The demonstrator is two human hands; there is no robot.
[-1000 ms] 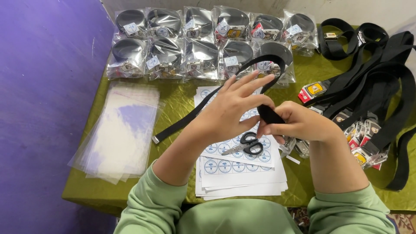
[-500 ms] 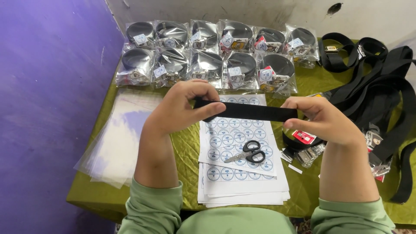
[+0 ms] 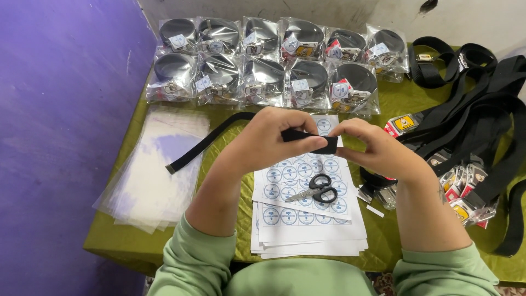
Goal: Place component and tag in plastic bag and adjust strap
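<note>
Green table: work surface set against a purple wall, bearing all items below. Loose black belts: tangled heap at the far right, unpacked, with buckles gathered at its near edge. Clear plastic sleeves: flat stack at the near left, each one showing nothing inside. Bagged belts: two rows of sealed clear pouches along the far edge, every pouch holding one coiled black belt with a round sticker and a small card. Sticker sheets: white pile at near centre, printed with round blue labels. Black strap: one end trails far-left across the table; the other is raised above the sheets, between both hands. Left hand: fingers curled shut over the strap. Right hand: thumb and fingertips pinched on the strap's end. Step judged: starting to roll the strap; the next move calls for tight, even turns. Scissors: black-handled, lying on the top sheet, untouched.
</note>
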